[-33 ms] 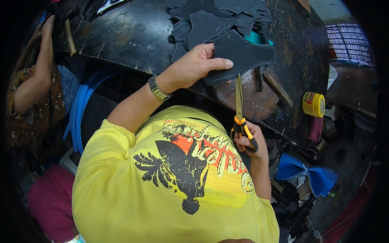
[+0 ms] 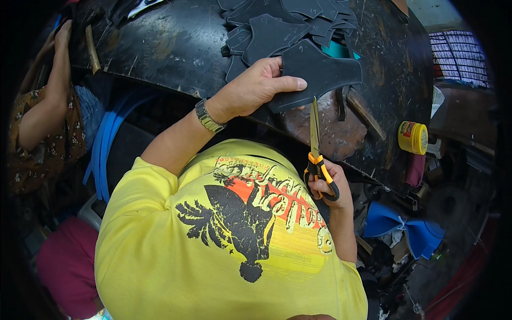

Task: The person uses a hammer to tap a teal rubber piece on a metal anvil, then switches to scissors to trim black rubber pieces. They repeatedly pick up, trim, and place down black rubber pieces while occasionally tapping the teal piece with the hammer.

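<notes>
My left hand (image 2: 261, 85) grips a curved dark grey sheet piece (image 2: 320, 69), thumb on top and fingers underneath. A thin line runs along the piece's near edge. My right hand (image 2: 333, 186) is closed round the black and orange handles of a pair of scissors (image 2: 315, 130). Their long blades point away from me, and the tips meet the near edge of the sheet piece just right of my left thumb. Beyond it lies a heap of similar dark cut pieces (image 2: 274, 34), some with pale marks, with a bit of teal material (image 2: 336, 49) showing among them.
A dark, scuffed table (image 2: 160, 53) curves across the far side. On it are a worn brown slab (image 2: 314, 125), a wooden bar (image 2: 366, 113) and a wooden handle (image 2: 93, 50). A yellow jar (image 2: 413, 137) stands at the right edge. Another person's arm (image 2: 56, 101) is at far left.
</notes>
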The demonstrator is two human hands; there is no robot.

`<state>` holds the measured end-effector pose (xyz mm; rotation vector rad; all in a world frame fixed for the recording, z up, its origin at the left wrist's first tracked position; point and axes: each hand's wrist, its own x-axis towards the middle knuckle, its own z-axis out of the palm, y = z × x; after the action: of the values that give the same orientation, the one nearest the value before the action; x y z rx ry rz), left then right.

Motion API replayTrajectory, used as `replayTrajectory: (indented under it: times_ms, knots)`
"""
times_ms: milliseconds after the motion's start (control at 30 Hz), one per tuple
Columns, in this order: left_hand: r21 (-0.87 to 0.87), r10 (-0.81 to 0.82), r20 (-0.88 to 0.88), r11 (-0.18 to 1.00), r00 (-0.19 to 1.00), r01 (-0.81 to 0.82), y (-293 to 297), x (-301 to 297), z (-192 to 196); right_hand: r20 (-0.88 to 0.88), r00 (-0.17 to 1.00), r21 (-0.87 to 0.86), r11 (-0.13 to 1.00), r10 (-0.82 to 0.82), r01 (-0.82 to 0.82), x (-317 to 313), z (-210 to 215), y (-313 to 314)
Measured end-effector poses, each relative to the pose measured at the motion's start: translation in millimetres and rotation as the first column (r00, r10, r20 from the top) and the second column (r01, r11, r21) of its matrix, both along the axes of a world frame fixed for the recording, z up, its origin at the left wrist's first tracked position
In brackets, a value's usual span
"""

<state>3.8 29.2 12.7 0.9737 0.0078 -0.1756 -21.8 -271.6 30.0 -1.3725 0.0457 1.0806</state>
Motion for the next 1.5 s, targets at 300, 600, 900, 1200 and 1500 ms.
replayTrajectory:
  times_ms: [300, 600, 900, 1200, 1500]
  knots:
    - [0.234, 0.081, 0.088, 0.967, 0.993, -0.099, 3, 3, -1, 0.085, 0.996, -0.082, 0.996, -0.018, 0.025, -2, 10, 12]
    - [0.437, 0.099, 0.115, 0.888, 0.988, -0.140, 1, 5, -7, 0.543, 0.832, -0.450, 0.876, 0.113, 0.174, 11, 20, -6]
    - [0.670, -0.045, 0.191, 0.736, 0.981, -0.096, -11, -3, -7, 0.756, 0.646, -0.608, 0.478, 0.106, 0.634, 105, 2, -122]
    - [0.823, -0.230, 0.361, 0.534, 0.904, -0.193, -6, -8, 8, 0.682, 0.639, -0.728, 0.252, 0.355, 0.638, 134, -6, -133]
    - [0.734, -0.193, 0.576, 0.549, 0.794, -0.400, -18, 4, 9, 0.896, -0.024, -0.365, 0.768, 0.443, 0.526, 113, -8, -25]
